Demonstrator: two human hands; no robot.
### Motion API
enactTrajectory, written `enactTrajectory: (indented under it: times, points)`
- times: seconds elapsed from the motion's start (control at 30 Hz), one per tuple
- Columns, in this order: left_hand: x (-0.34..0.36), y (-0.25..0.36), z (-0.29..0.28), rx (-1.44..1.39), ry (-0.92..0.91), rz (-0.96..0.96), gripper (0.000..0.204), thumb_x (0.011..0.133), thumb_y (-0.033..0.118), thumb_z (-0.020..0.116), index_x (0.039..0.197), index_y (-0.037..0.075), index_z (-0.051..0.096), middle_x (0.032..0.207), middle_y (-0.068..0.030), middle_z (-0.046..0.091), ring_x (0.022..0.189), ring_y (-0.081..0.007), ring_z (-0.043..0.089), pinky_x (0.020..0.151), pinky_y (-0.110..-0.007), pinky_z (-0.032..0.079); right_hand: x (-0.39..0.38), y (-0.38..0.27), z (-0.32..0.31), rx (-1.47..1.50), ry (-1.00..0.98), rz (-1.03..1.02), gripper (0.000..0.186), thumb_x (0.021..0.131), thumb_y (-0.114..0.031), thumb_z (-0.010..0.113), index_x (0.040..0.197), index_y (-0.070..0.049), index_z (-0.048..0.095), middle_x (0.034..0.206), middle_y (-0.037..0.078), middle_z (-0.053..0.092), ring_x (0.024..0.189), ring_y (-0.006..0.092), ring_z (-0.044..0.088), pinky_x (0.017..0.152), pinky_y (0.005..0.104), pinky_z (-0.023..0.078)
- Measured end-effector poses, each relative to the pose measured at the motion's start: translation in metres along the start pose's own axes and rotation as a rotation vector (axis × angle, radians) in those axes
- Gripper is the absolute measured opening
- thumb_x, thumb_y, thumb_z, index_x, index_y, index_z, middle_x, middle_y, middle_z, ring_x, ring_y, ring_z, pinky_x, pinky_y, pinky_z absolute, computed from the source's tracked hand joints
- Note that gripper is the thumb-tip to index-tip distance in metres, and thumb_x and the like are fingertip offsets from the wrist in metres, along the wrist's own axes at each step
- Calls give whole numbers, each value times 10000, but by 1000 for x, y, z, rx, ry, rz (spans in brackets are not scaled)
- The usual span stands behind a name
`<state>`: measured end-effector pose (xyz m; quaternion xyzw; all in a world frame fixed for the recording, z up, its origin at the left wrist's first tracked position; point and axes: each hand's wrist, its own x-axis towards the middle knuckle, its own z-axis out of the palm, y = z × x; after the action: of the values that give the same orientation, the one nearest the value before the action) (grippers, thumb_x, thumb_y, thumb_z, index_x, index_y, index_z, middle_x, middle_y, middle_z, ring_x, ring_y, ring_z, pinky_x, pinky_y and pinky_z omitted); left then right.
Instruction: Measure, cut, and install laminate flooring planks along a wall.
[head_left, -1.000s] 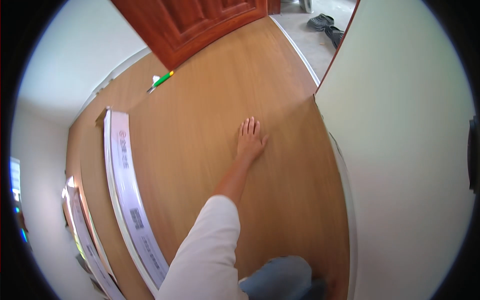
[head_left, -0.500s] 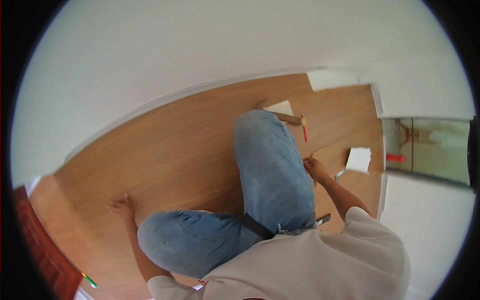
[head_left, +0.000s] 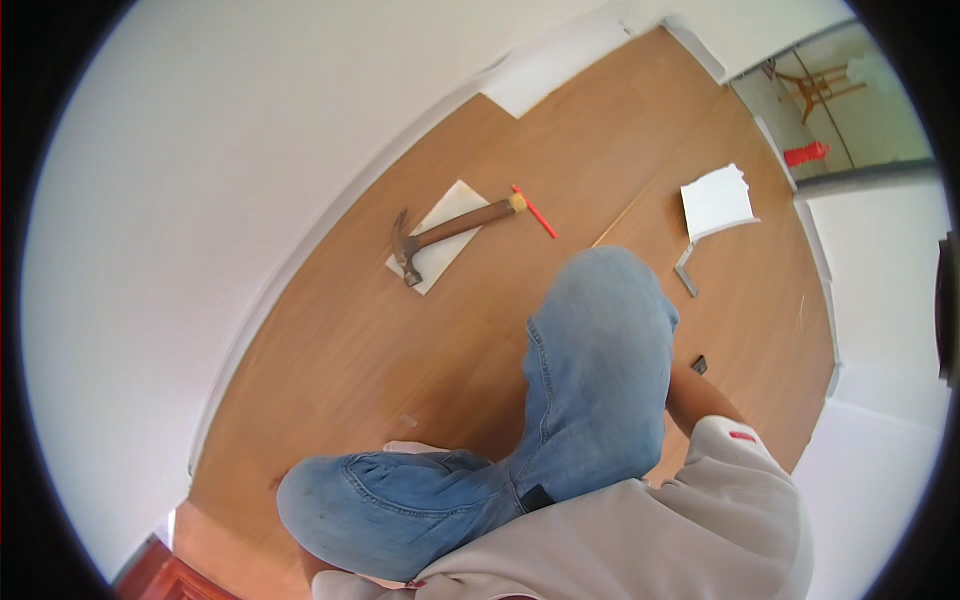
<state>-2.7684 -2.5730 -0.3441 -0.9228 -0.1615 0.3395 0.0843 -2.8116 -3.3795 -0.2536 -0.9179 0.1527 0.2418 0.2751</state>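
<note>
My right forearm (head_left: 692, 398) reaches down beside my bent right knee (head_left: 605, 290), which hides the right hand and anything it may hold. On the left, only a blurred bit of my left hand (head_left: 277, 482) shows past the other knee; its fingers cannot be made out. A claw hammer (head_left: 460, 225) with a wooden handle lies across a white rectangular piece (head_left: 437, 262) on the wood-look floor. By the handle end is a thin red stick (head_left: 537, 213), like a pencil. Closest to the right arm lies a small dark object (head_left: 699, 365).
Ahead on the right, a grey metal angle piece (head_left: 685, 272) touches a white sheet with a ragged edge (head_left: 717, 203). A thin seam or strip (head_left: 625, 213) runs along the floor. White walls (head_left: 200, 200) bound the floor; a red-brown door (head_left: 175, 580) stands at the lower left.
My view has turned, so the floor things appear further left and higher. The hammer, partly behind my knee before, now shows whole. Both hands, visible earlier, are now mostly behind my legs.
</note>
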Motion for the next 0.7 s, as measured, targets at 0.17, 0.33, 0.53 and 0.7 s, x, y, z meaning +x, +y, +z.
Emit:
enactTrajectory:
  times: [0.17,0.33,0.53,0.7]
  points:
    - [-41,108,-81,71,-44,106,689,948,489,565,1438,14,467,1252,-233,642,1163,-388,618,1015,-503,468,109,-3,-17,-62,84,-84,277,888,-138,577,1126,2,593,1070,190,646,952,361,649,775,437,552]
    - [-62,186,-142,-273,-79,547,552,898,323,679,1326,-7,570,1015,-237,720,961,-420,695,858,-532,538,199,0,-17,-236,468,-48,288,875,-116,574,1136,7,582,1111,196,627,981,370,641,778,435,559]
    - [-57,311,-231,-147,17,788,452,861,196,712,1255,-7,623,1091,-245,698,1041,-411,666,917,-507,516,171,56,-38,53,398,41,219,859,-111,567,1021,14,645,999,227,652,937,406,651,749,461,558]
    - [-67,453,-252,-65,251,1071,624,805,148,751,1367,0,525,1329,-251,565,1246,-427,520,1081,-479,411,51,100,-73,538,424,448,210,860,-161,571,999,-28,654,885,261,668,831,432,655,719,527,513]
